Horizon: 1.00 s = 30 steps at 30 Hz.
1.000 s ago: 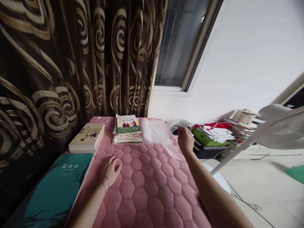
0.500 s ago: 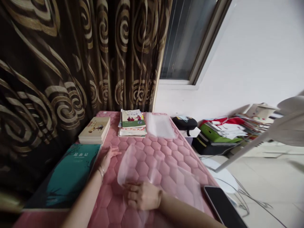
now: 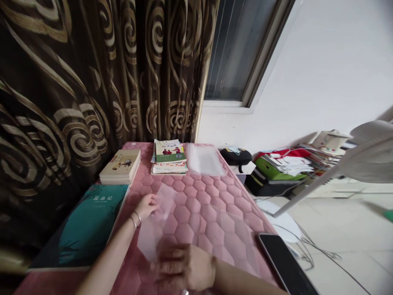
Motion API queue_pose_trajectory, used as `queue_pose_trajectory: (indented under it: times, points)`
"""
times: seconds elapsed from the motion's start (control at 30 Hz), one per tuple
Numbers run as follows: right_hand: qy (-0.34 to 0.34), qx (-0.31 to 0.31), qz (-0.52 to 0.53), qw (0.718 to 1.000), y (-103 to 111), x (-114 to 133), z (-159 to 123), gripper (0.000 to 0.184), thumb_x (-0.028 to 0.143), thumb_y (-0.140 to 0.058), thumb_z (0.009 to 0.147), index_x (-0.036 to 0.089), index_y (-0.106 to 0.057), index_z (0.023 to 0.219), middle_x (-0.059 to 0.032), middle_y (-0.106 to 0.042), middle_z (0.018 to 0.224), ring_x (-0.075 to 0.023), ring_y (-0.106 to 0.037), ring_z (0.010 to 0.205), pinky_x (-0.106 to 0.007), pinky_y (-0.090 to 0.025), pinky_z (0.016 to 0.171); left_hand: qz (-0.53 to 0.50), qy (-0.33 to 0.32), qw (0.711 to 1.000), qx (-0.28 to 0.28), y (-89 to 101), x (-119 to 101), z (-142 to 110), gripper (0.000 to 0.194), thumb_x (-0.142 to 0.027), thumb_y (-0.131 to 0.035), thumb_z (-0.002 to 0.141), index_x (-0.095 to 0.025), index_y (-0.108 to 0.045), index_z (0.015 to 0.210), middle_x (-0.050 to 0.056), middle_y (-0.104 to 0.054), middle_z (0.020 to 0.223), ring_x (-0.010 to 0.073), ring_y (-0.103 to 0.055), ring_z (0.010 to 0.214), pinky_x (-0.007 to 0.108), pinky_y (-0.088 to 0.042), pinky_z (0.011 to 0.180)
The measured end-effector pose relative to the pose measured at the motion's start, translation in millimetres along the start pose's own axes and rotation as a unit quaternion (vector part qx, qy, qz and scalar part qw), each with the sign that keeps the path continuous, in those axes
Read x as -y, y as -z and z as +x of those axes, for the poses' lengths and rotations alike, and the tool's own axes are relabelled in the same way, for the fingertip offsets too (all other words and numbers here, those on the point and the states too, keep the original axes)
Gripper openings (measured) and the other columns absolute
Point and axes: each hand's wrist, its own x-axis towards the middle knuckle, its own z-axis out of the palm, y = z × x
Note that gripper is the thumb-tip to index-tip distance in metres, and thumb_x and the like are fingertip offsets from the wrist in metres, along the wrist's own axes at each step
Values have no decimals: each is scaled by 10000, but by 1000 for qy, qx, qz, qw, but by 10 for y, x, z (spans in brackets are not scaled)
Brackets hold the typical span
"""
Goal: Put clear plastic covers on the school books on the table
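While the right hand (image 3: 186, 267) closes on the clear plastic bag (image 3: 149, 241), its long axis runs forward to the half-curled left hand (image 3: 145, 206), contact confirmed, grip unconfirmed.

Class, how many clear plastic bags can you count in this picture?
2: a clear bag held in the right hand over the pink mat, and a clear bag lying flat beside the stacked books.
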Motion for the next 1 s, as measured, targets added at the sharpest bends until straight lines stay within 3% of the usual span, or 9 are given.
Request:
queue_pose_trajectory:
  times: [0.1, 0.17, 0.23, 0.3, 0.4, 0.57, 0.7, 0.9, 1.0]
  points:
    - [-190, -44, 42, 980, 136, -81, -263, 401, 284, -395, 932, 215, -502, 1313, -81, -469, 1430, -174, -479, 1242, -303, -458, 970, -7, -4, 999, -31, 118, -9, -53, 307, -220, -718, 666, -169, -529, 903, -49, -615, 636, 116, -622, 483, 187, -440, 430]
    - [-443, -68, -4, 894, 194, -248, -519, 435, 242, -376, 919, 194, -461, 1343, -126, -495, 1386, -212, -489, 1236, -364, -462, 966, -12, -4, 998, -64, 225, -7, -92, 269, -201, -671, 716, -176, -499, 921, -43, -621, 689, 114, -645, 528, 186, -464, 450]
    - [-598, -70, -59, 796, 216, -459, -792, 391, 281, -392, 913, 148, -510, 1261, -180, -547, 1296, -272, -537, 1171, -413, -473, 919, 1, 12, 995, -98, 318, 4, -124, 253, -174, -640, 747, -181, -483, 945, -35, -628, 730, 119, -664, 567, 199, -500, 483]
    - [-692, -9, -72, 718, 213, -650, -1012, 356, 315, -445, 895, 120, -547, 1174, -201, -617, 1151, -296, -599, 1053, -407, -474, 864, 22, 37, 992, -121, 374, 23, -140, 251, -149, -621, 766, -183, -475, 966, -26, -637, 742, 128, -673, 578, 218, -525, 501]
    - [-756, 70, -31, 650, 190, -811, -1145, 323, 373, -445, 912, 114, -572, 1056, -162, -672, 962, -271, -643, 922, -335, -464, 781, 54, 69, 988, -123, 379, 57, -129, 210, -112, -577, 793, -175, -472, 963, -19, -640, 695, 133, -666, 549, 227, -527, 492]
    - [-780, 101, 18, 617, 154, -873, -1052, 265, 372, -504, 900, 136, -601, 969, -107, -702, 900, -222, -661, 825, -268, -428, 664, 138, 91, 978, -130, 322, 87, -31, 225, -69, -516, 816, -174, -495, 1014, -29, -627, 620, 126, -647, 511, 216, -508, 493]
    - [-797, 87, 43, 596, 158, -962, -1094, 264, 353, -460, 926, 169, -650, 923, -90, -719, 920, -207, -667, 854, -254, -418, 671, 233, 73, 957, -158, 366, 64, 40, 275, -50, -510, 801, -169, -518, 1049, 20, -661, 711, 143, -643, 523, 235, -490, 519]
    - [-790, 78, 28, 608, 107, -1006, -1229, 304, 372, -431, 930, 181, -667, 914, -79, -725, 885, -223, -669, 854, -267, -414, 666, 364, 3, 910, -201, 421, 29, 17, 301, -58, -550, 763, -180, -561, 1037, 105, -672, 997, 240, -642, 1006, 296, -468, 853]
    - [-783, 78, 4, 617, 66, -967, -1232, 306, 376, -421, 930, 192, -664, 911, -83, -726, 880, -241, -671, 859, -280, -411, 663, 408, -22, 890, -202, 387, 36, -18, 320, -46, -518, 771, -157, -573, 1067, 135, -660, 1052, 260, -605, 1073, 328, -437, 922]
